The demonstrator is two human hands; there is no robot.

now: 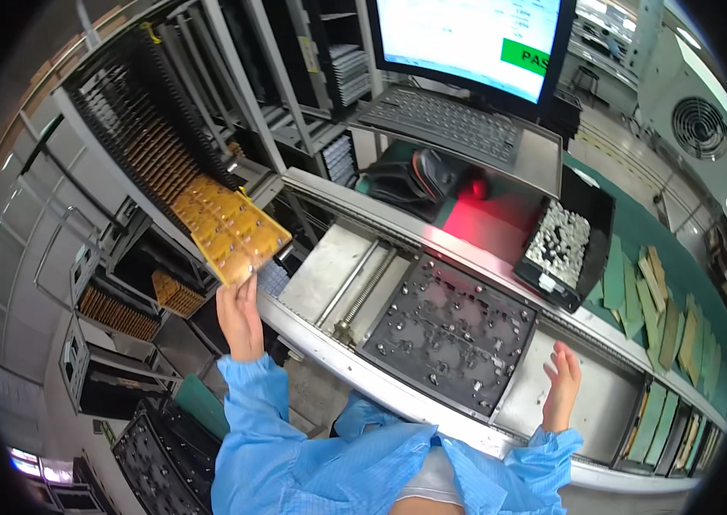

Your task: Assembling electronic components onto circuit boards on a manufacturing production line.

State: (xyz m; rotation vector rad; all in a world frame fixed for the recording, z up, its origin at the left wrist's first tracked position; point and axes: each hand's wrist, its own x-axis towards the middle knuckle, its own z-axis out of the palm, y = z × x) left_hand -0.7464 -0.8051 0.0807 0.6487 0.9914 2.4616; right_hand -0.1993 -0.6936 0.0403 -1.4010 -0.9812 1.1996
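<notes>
My left hand [241, 319] is at the near corner of a yellow-orange circuit board panel [239, 225], its fingertips closed on the edge. Part of the panel sticks out of a tall slotted rack [93, 129], where several similar panels are stacked. My right hand [562, 388] hovers over the right part of the metal bench rail, fingers stretched and holding nothing. Between my hands lies a dark fixture plate [453, 335] with several small metal pins and clamps on its face.
A black bin of small white parts [559, 245] stands behind the fixture, near a handheld scanner [419, 176] casting red light. Beyond are a keyboard [449, 120] and a monitor [471, 39]. Green and tan board strips [660, 309] lie at right. Another rack [118, 311] stands lower left.
</notes>
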